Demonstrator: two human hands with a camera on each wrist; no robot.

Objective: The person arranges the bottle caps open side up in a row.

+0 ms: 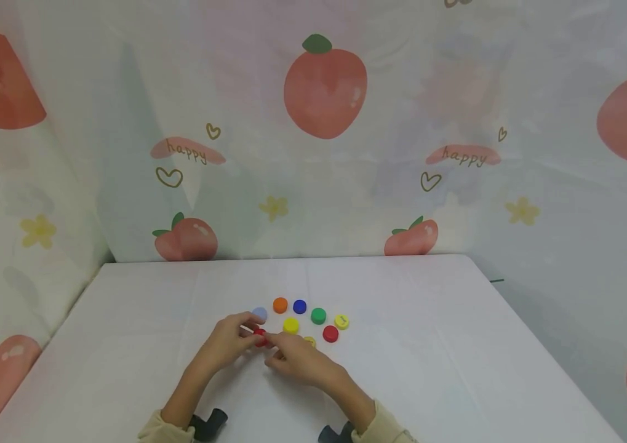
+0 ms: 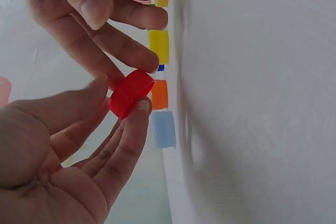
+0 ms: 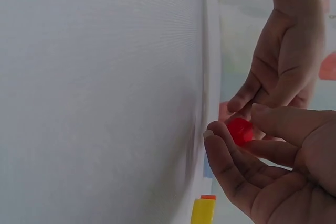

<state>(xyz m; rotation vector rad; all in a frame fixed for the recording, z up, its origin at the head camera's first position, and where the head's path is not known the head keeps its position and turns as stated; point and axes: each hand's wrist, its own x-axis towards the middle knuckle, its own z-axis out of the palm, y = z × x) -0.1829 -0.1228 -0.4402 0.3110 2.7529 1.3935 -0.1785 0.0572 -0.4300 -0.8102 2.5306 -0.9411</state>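
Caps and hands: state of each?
Held red cap: raised, tilted
Left hand: pinching held red cap
Right hand: index finger at held red cap
Pale blue cap: flat, partly hidden
Orange cap: flat
Blue cap: flat
Green cap: flat
Plain yellow cap: flat
Second red cap: flat
Far marked yellow cap: flat, marking up
Near marked yellow cap: partly hidden

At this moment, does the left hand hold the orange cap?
No, the left hand pinches a red cap, while the orange cap lies on the white table.
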